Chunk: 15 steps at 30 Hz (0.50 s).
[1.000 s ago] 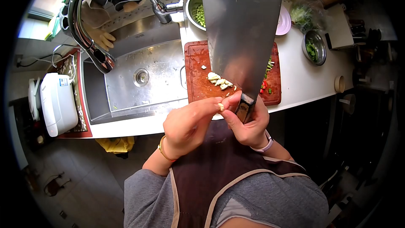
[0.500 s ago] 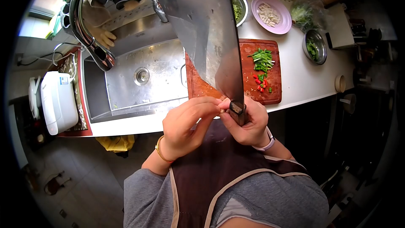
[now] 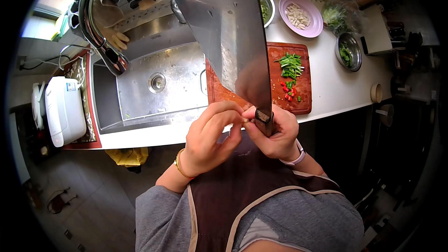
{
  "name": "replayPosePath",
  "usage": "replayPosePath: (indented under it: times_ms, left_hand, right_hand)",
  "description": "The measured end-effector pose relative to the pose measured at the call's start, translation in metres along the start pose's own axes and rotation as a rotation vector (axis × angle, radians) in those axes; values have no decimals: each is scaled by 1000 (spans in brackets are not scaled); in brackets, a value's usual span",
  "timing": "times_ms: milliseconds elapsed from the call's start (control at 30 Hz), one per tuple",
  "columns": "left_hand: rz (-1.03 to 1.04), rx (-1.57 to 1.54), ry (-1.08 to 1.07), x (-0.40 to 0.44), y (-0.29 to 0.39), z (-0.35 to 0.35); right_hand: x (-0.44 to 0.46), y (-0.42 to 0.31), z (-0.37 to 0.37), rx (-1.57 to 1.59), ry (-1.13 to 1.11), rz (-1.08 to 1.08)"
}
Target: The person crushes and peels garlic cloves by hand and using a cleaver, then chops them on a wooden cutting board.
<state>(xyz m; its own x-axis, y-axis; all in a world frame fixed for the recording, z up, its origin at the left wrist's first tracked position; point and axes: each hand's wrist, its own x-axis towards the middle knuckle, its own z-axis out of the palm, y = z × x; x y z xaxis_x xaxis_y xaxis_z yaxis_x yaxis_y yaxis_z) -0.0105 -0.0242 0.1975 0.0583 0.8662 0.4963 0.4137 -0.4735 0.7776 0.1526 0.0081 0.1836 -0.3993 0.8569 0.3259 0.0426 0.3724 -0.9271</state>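
Note:
My right hand is closed around the handle of a cleaver. The broad grey blade rises toward the camera, with wet specks on its face. My left hand is closed in a pinch beside the handle, its fingertips meeting the thumb and finger of my right hand. A tiny pale piece shows between the fingertips, too small to name. Behind the blade lies a wooden cutting board with cut green scallions and chopped red and green peppers. The blade hides part of the board.
To the left is a steel sink with a faucet. A pink plate of pale cloves, a metal bowl of greens, another bowl and a bag of greens stand at the back right. A white appliance sits left.
My left hand has shifted slightly right, its fingers more arched. The cleaver blade has tilted a little, and my right hand has moved slightly with it.

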Motion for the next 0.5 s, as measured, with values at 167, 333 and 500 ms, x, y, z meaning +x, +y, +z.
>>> replayPosePath:
  times_ms: [167, 333, 500]
  left_hand:
    - [-130, -67, 17, -5, 2, 2]
    - [-178, -119, 39, -7, 2, 6]
    - [-247, -202, 77, -11, 0, 10]
  right_hand:
    - [-1, 1, 1, 50, 14, 23]
    - [-1, 0, -1, 23, -21, 62]
    - [-4, -1, -3, 63, -39, 146]
